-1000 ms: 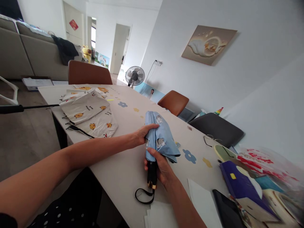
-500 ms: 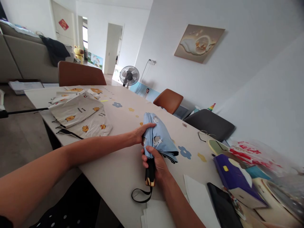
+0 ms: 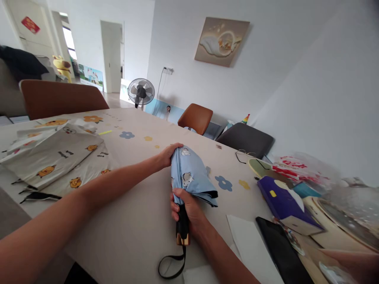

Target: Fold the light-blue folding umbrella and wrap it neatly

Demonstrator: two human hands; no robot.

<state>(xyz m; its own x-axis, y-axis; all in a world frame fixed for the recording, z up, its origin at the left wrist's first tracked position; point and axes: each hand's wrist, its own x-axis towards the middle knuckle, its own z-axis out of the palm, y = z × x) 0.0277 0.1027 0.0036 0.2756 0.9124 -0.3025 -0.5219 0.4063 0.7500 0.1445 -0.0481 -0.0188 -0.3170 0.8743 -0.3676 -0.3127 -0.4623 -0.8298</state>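
Note:
A light blue folding umbrella (image 3: 189, 173) with white cartoon figures is bunched up above the table, its loose fabric flaring to the right. My right hand (image 3: 188, 211) is wrapped around its lower end, where the blue cloth meets the black handle with a gold-coloured base. A black wrist strap (image 3: 171, 268) hangs from that base. At the upper end my left hand (image 3: 170, 155) grips the folded cloth, its fingers partly hidden behind it. On the left lies a second umbrella (image 3: 56, 154), cream with yellow cartoon figures, partly spread out.
The flower-printed table (image 3: 139, 221) carries white paper (image 3: 245, 240), a black phone (image 3: 281, 248), a purple box (image 3: 290, 203), eyeglasses (image 3: 241, 157) and a plastic bag (image 3: 302, 169) on the right. Chairs (image 3: 195, 118) and a fan (image 3: 141, 92) stand beyond.
My left hand has slid up the blue cloth to its top end, while my right hand keeps its grip near the handle. The view has swung to the right.

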